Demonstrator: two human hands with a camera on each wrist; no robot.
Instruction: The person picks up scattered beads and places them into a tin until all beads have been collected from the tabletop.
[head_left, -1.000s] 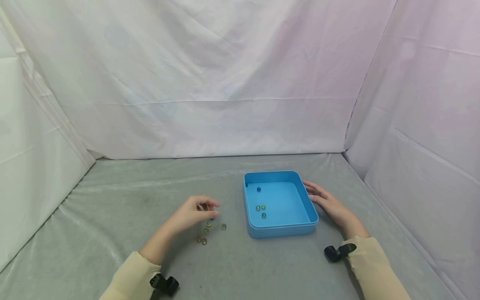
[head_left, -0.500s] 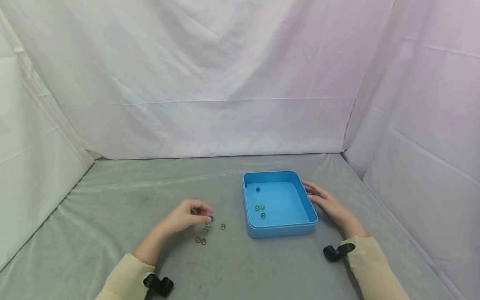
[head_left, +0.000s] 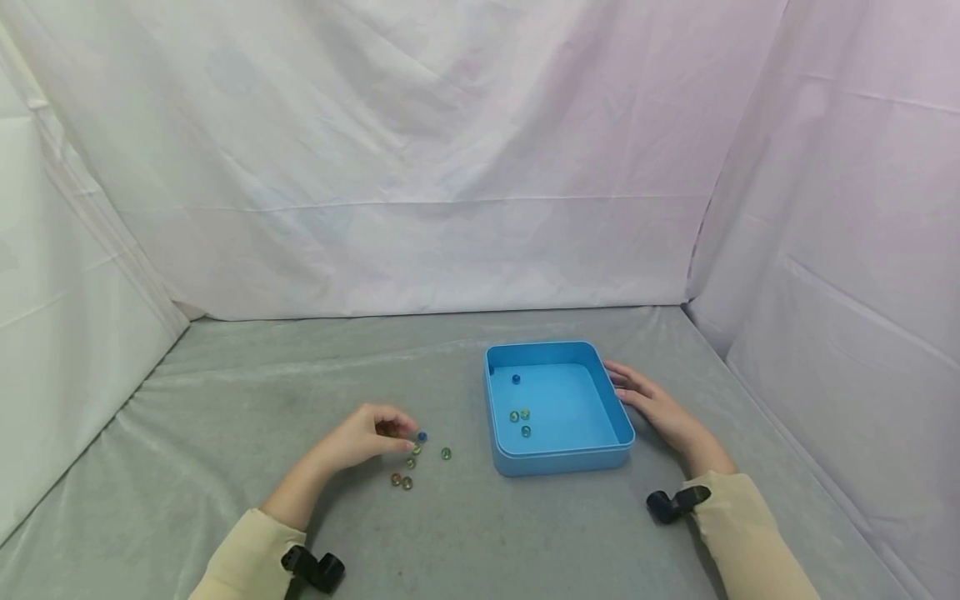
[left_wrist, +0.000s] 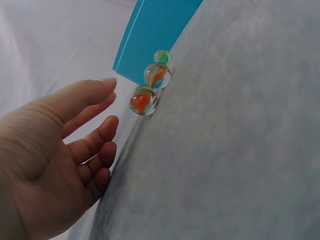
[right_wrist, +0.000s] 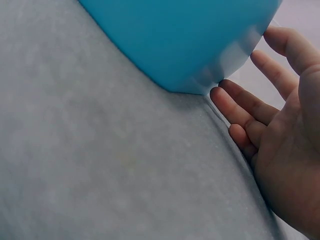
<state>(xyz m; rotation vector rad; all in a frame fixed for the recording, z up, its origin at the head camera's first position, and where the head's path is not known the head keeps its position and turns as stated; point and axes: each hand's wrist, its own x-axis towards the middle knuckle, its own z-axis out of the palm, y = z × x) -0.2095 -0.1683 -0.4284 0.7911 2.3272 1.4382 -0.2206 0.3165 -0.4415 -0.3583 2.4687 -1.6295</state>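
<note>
My left hand [head_left: 369,435] is low over the table, its thumb and forefinger just left of a blue marble [head_left: 422,437] and a green marble [head_left: 416,449]. Nothing shows between its fingers in the left wrist view, where two clear marbles with orange swirls [left_wrist: 143,100] lie beyond the fingertips. A square blue box [head_left: 566,462] without a lid stands to the right. Against its right side rest the straight fingers of my right hand [head_left: 663,415]. Inside the box are several marbles, among them a dark blue one [head_left: 516,379] and a green one [head_left: 526,432].
One green marble [head_left: 446,453] lies apart, between the group and the box. Two orange-tinted marbles, one of them at the left [head_left: 396,479], sit nearer the front. Grey cloth [head_left: 495,542] covers the table, with white curtains [head_left: 420,167] behind and at both sides.
My left hand has drawn back to the left, and the blue marble its fingers partly covered now shows fully on the cloth. My right hand and the box stay put.
</note>
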